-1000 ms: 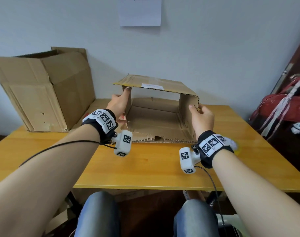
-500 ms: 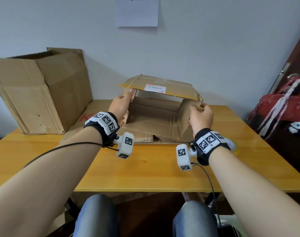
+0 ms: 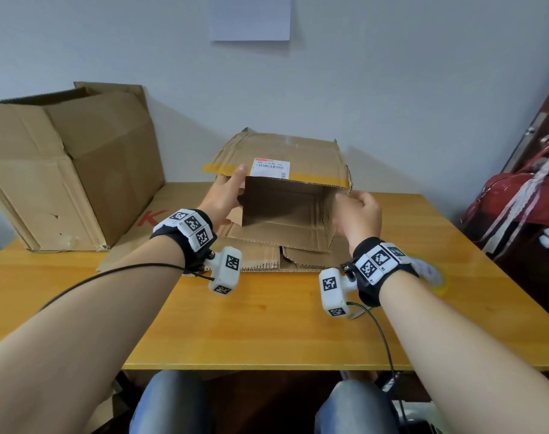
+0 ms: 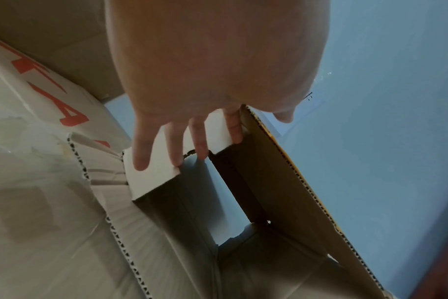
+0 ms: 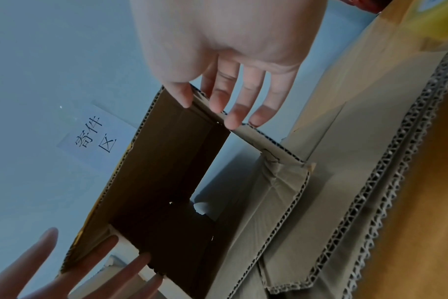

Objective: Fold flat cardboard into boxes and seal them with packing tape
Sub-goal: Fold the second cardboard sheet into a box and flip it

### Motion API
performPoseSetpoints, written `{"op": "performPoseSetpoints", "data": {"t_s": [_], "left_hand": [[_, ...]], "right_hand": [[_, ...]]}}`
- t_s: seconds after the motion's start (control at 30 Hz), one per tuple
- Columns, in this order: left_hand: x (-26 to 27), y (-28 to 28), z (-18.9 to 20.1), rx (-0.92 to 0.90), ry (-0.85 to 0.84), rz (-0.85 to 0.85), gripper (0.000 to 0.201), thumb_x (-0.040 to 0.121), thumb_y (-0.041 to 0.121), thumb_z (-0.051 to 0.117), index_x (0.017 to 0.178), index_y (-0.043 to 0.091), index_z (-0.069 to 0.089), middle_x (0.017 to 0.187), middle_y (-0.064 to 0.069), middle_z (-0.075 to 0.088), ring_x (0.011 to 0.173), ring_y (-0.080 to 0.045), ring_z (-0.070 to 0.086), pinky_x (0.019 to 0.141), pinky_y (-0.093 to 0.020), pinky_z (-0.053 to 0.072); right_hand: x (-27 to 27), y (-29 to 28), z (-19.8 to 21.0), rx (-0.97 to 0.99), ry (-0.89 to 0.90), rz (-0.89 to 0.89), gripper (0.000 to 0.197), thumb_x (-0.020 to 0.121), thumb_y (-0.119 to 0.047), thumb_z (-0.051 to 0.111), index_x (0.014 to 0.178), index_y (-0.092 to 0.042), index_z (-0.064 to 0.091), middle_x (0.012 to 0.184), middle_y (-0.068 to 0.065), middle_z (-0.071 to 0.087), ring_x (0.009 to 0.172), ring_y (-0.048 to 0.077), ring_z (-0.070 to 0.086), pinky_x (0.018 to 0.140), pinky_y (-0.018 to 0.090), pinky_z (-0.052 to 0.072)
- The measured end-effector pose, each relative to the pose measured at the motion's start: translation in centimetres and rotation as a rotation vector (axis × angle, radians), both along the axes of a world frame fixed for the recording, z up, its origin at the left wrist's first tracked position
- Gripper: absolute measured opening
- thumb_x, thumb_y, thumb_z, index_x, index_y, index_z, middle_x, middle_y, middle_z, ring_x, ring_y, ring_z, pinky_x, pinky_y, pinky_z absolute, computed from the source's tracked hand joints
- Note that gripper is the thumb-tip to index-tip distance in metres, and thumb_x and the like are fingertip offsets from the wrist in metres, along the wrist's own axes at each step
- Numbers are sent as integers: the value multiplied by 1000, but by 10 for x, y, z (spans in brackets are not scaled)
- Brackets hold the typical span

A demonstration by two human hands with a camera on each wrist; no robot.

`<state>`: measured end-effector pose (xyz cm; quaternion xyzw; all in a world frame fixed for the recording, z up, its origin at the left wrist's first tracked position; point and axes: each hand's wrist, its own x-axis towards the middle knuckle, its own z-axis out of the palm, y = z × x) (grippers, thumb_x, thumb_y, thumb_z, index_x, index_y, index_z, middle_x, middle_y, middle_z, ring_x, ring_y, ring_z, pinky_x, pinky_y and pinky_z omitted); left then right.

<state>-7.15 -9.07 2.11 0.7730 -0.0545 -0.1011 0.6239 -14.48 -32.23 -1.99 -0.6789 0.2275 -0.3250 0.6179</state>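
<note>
Two hands hold one small cardboard box (image 3: pixel 285 195) up over the middle of the wooden table (image 3: pixel 267 324), with its open end facing the person. The left hand (image 3: pixel 224 195) lies on the box's left wall with fingers (image 4: pixel 201 139) straight and spread — the thumb reaches up to the top flap. The right hand (image 3: pixel 359 211) pinches the box's right wall, thumb on the inside and fingers (image 5: pixel 233 113) on the outside. One white label (image 3: pixel 269 167) with a bar code sits on the top flap, next to a yellow strip of tape. Under the box lie flat cardboard sheets (image 3: pixel 298 258) — how many, I cannot tell. One big cardboard box (image 3: pixel 63 170) stands at the left, by the wall. One white paper (image 3: pixel 250 17) hangs on the wall. One red bag (image 3: pixel 517 195) sits at the right.
</note>
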Motion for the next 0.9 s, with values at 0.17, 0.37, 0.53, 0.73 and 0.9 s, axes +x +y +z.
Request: {"op": "performPoseSetpoints", "data": {"t_s": [0.17,0.37,0.53,0.73,0.9], "left_hand": [[12,-6,-3,7,-22,-29,73,95,70,41,154,30,25,145,-3,53,131,-32,52,107,-62,38],[20,-10,-8,6,-83,-59,77,91,72,48,153,32,25,148,1,50,129,-26,52,93,-50,43],[26,-12,-3,104,-278,-74,61,95,52,61,146,27,39,134,6,55,117,-15,54,83,-32,45],[39,-8,-5,173,-315,-77,61,93,59,58,142,25,50,144,2,47,126,-21,51,105,-48,45],[35,-12,-3,135,-347,-153,68,79,78,54,142,55,44,155,4,37,139,-18,41,109,-50,39]], "right_hand": [[8,-4,-5,-4,-13,-12,11,91,-31,67,98,-30,59,86,6,69,54,13,66,62,34,55],[13,-11,-10,-5,-59,-26,8,92,-28,67,95,-30,60,73,2,67,62,17,67,63,36,55],[16,-14,-15,43,-78,-68,8,94,-24,68,101,-25,63,78,2,69,59,13,65,55,27,52],[19,-12,-13,54,-94,-63,9,94,-22,69,89,-25,61,78,2,69,58,13,64,55,25,52],[19,-9,-14,84,-121,-28,8,92,-21,70,93,-22,63,78,0,69,62,14,65,59,30,55]]}}
